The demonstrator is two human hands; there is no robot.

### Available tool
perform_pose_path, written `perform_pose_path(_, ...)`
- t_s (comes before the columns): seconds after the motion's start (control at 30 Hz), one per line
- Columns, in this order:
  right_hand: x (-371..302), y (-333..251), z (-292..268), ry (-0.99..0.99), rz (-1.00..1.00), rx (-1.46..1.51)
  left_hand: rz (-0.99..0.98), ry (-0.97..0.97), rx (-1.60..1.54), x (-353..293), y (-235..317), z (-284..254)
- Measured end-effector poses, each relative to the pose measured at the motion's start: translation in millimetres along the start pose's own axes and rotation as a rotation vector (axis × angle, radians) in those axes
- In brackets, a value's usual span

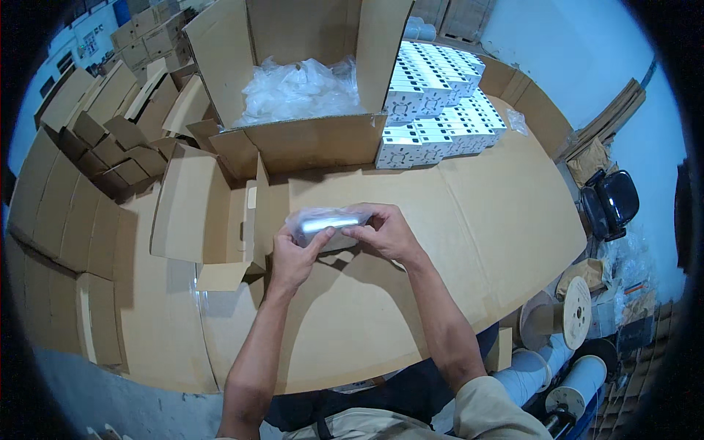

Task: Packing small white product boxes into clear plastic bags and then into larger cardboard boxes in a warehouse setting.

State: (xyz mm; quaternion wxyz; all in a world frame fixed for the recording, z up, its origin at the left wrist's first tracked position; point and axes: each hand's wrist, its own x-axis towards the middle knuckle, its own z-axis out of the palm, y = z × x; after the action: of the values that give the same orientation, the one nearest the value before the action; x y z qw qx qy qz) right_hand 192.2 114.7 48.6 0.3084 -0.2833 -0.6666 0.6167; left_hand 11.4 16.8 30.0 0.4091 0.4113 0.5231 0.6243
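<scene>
Between my two hands is a shiny silver cylinder in a clear plastic bag (331,224), held above the cardboard-covered table (477,242). My left hand (295,257) grips its left end, thumb pressed on the front. At the other end my right hand (385,233) pinches the bag between thumb and fingers. The plastic wraps loosely round the cylinder, and its exact kind cannot be made out. Just left of my left hand stands an open small cardboard box (194,205) with its flaps spread.
A large open carton (315,143) holding crumpled clear plastic bags (301,92) stands at the back. Beside it are stacked white printed boxes (440,110). Several brown boxes (59,213) line the left. Wire spools (576,312) and a black chair (610,205) stand at right.
</scene>
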Motion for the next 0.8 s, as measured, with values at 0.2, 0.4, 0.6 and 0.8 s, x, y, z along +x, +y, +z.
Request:
perform_pose_path(0.2, 0, -3, -9, -0.032, -0.082, -0.036, 0.025, -0.016, 0.056, 0, 8, -3)
perform_pose_path(0.4, 3, 7, -8, 0.038, -0.088, -0.007, 0.054, 0.064, 0.046, 0, 4, -2)
perform_pose_path(0.6, 6, 18, 0, 0.077, -0.141, 0.11, 0.057, 0.189, 0.014, -3, 0, 9)
perform_pose_path(0.8, 1, -6, 2, 0.137, -0.274, 0.231, 0.051, 0.219, 0.017, -1, -1, 10)
